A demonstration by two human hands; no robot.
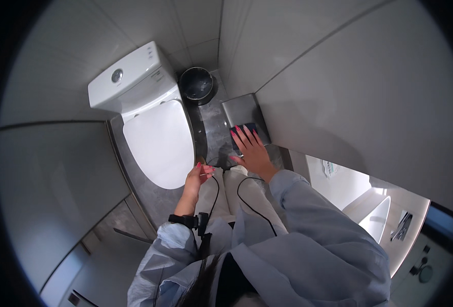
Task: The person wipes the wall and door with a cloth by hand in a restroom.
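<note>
Two bare hands are seen. The right hand (pixel 251 149) is laid palm-down, its fingers spread wide, on a dark cloth (pixel 234 144), which is flattened under the fingers rather than gripped. The cloth is set on the grey metal box (pixel 239 108) beside the right-hand wall (pixel 334 87), toward the box's near edge; the surface by its far edge is left bare. The left hand (pixel 200 174) is held above the knees, near the toilet (pixel 160 140), with the fingers curled in narrowly; whether anything thin is pinched there cannot be told. A black wrist device (pixel 185 221) is worn on the left arm. A round black bin (pixel 196 84) is placed on the floor between the toilet and the wall.

The cloth is judged to be light, soft and limp, with little to be broken. Since the metal looks smooth, the cloth may be slid easily, so even pressure from flat fingers suits it. It is best picked up by a loose edge, or gathered at its middle.
</note>
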